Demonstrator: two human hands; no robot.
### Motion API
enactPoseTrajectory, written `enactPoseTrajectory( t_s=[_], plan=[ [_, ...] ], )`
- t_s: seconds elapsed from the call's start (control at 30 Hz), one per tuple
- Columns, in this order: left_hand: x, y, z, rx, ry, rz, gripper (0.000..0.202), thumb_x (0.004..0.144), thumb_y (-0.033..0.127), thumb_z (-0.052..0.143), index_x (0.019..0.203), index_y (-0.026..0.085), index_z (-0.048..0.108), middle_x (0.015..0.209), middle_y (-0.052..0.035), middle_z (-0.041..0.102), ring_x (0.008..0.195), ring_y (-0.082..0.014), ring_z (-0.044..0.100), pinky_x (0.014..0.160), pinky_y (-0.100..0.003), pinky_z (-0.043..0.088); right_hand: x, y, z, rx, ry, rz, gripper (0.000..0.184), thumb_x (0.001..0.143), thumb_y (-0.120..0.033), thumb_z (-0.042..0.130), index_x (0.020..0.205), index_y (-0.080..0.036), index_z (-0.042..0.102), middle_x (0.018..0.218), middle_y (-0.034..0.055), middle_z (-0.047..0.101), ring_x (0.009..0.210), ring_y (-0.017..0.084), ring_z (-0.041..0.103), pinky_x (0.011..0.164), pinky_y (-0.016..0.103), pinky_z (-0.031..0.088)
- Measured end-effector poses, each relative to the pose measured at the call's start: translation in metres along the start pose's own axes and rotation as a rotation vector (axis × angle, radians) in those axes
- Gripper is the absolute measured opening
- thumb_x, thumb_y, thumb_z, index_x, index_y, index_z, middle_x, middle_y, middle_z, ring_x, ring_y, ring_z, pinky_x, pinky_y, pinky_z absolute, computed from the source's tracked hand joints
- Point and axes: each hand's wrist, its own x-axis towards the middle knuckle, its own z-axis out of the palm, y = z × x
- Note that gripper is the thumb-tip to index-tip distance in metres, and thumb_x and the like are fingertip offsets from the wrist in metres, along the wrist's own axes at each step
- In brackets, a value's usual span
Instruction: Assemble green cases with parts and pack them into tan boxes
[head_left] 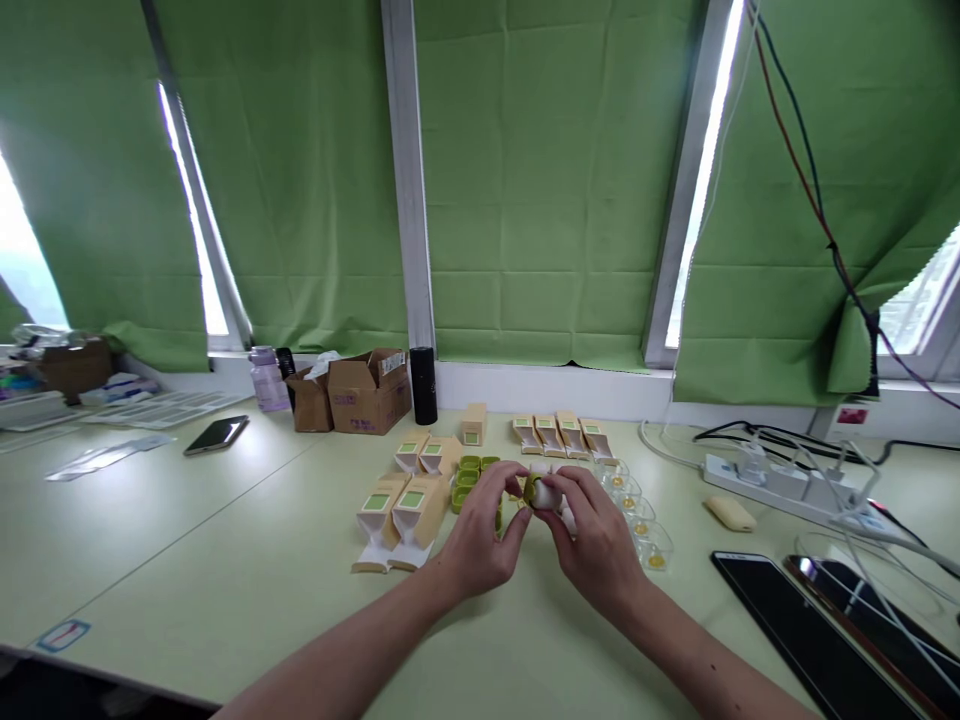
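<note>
Near the middle of the table, my left hand (484, 528) and my right hand (598, 532) meet around one small object. The fingers of my left hand pinch its olive-green cap-like piece (532, 490). In the fingers of my right hand is its white rounded piece (548, 495), against the green one. More white pieces (568, 520) lie partly hidden behind my right hand. Beyond my left hand stand several small green square cups (466, 478). A row of clear plastic covers (655, 550) with yellow centres lies right of my right hand.
Small tan cartons (421, 505) with open flaps lie left of my hands, and more cartons (571, 432) line the back. Cardboard boxes (369, 392) and a black bottle (423, 386) stand by the window. Rightward are a power strip (795, 485), cables and a black tablet (795, 620).
</note>
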Motion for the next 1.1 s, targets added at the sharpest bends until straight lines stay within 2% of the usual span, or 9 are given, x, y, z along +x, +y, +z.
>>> enactPoseTrajectory(
  t_s=[0.13,0.3,0.63,0.87,1.1],
  plan=[
    [-0.002,-0.004,0.004,-0.012,-0.032,-0.099,0.033,0.102,0.021,0.056,0.135,0.02,0.058,0.121,-0.0139,0.07,0.095,-0.0215,0.071,0.092,-0.04,0.062,0.0,0.003,0.0,-0.107,0.0,-0.099,0.03,0.105,-0.019,0.055,0.134,-0.021,0.061,0.121,0.0163,0.069,0.109,0.03,0.071,0.086,0.045,0.064],
    [-0.004,-0.009,0.009,-0.043,-0.043,-0.111,0.035,0.103,0.022,0.054,0.137,0.019,0.061,0.131,-0.0168,0.071,0.112,-0.0254,0.073,0.092,-0.039,0.066,-0.001,0.002,0.0,-0.176,-0.04,-0.157,0.03,0.107,-0.019,0.054,0.135,-0.019,0.061,0.122,0.0175,0.072,0.112,0.031,0.072,0.088,0.045,0.064],
    [-0.005,-0.012,0.01,-0.046,-0.037,-0.126,0.036,0.101,0.02,0.056,0.137,0.017,0.064,0.132,-0.0183,0.072,0.115,-0.0275,0.074,0.091,-0.04,0.068,0.002,0.003,-0.003,-0.247,-0.11,-0.231,0.033,0.107,-0.015,0.05,0.14,-0.016,0.057,0.124,0.0187,0.072,0.107,0.029,0.073,0.084,0.041,0.063],
    [-0.004,-0.008,0.009,-0.039,-0.03,-0.129,0.036,0.1,0.021,0.058,0.136,0.018,0.064,0.13,-0.0174,0.073,0.111,-0.0269,0.075,0.09,-0.04,0.069,0.005,0.002,-0.004,-0.262,-0.122,-0.251,0.031,0.107,-0.013,0.049,0.137,-0.016,0.056,0.121,0.0184,0.071,0.098,0.028,0.073,0.076,0.04,0.062],
    [-0.002,-0.007,0.011,-0.026,-0.029,-0.154,0.037,0.096,0.017,0.058,0.133,0.018,0.067,0.129,-0.0144,0.075,0.113,-0.0248,0.075,0.089,-0.036,0.069,0.006,0.0,-0.003,-0.218,-0.154,-0.235,0.038,0.104,-0.008,0.047,0.141,-0.016,0.054,0.124,0.0191,0.071,0.111,0.032,0.071,0.086,0.045,0.064]
  ],
)
